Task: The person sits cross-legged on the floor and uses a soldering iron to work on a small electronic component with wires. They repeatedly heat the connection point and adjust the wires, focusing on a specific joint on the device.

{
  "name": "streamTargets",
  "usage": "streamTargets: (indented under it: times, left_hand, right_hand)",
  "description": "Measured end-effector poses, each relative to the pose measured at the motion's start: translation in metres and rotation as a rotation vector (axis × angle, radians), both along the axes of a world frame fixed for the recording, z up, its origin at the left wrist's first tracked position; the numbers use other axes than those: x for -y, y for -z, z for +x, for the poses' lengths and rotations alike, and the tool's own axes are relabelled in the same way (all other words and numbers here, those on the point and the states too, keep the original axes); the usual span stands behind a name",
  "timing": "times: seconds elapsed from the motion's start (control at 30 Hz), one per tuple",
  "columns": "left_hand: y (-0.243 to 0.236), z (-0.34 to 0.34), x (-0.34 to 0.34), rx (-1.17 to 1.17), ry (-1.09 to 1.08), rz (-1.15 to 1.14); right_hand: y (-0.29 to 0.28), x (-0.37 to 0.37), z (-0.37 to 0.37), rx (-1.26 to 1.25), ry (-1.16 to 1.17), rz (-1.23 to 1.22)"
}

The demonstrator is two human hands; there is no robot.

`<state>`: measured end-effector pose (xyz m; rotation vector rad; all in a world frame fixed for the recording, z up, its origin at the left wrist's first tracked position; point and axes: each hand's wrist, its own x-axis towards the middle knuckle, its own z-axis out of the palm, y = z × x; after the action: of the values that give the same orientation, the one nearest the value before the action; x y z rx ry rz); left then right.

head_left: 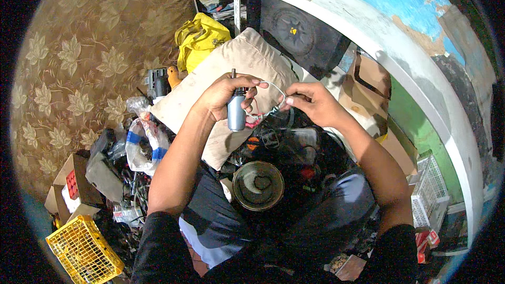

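Observation:
My left hand [223, 96] is closed round a small silver-grey cylinder [236, 117] with a dark top and a thin dark rod sticking up. A thin white wire [272, 85] loops from my left fingers to my right hand [307, 102], whose thumb and forefinger pinch it. A twisted bundle of pale wire with pink pieces [256, 119] hangs below the loop, between my hands. A beige cushion [189, 118] lies behind them, and a round metal bowl [258, 205] sits below, between my legs.
Yellow bag [194, 42] above the cushion; patterned brown padding [89, 73] on the left. Plastic bags [147, 147], tools and clutter surround me. A yellow crate [84, 247] stands lower left. Cardboard boxes [363, 94], white baskets [428, 194] and a curved white panel [400, 37] line the right.

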<state>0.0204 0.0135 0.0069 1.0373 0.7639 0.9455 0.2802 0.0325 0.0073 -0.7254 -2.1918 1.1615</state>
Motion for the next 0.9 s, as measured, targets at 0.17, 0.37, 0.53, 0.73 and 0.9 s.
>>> streamTargets:
  times: [0.17, 0.37, 0.53, 0.73, 0.9]
  left_hand:
    - [0.004, -0.008, 0.000, -0.056, -0.057, -0.020]
    - [0.002, 0.000, 0.003, -0.130, -0.100, -0.029]
    - [0.001, 0.000, 0.002, -0.249, -0.225, -0.022]
    - [-0.004, 0.008, 0.007, -0.439, -0.294, 0.084]
    - [-0.001, 0.012, 0.008, -0.413, -0.277, 0.091]
  right_hand:
    - [-0.010, 0.004, 0.012, 0.135, 0.156, -0.121]
    - [-0.012, 0.011, 0.019, 0.081, 0.187, 0.207]
    - [-0.046, 0.026, 0.020, 0.325, 0.299, 0.389]
    - [-0.035, 0.039, 0.001, 0.250, 0.190, 0.763]
    - [-0.022, 0.037, -0.009, 0.216, 0.126, 0.788]
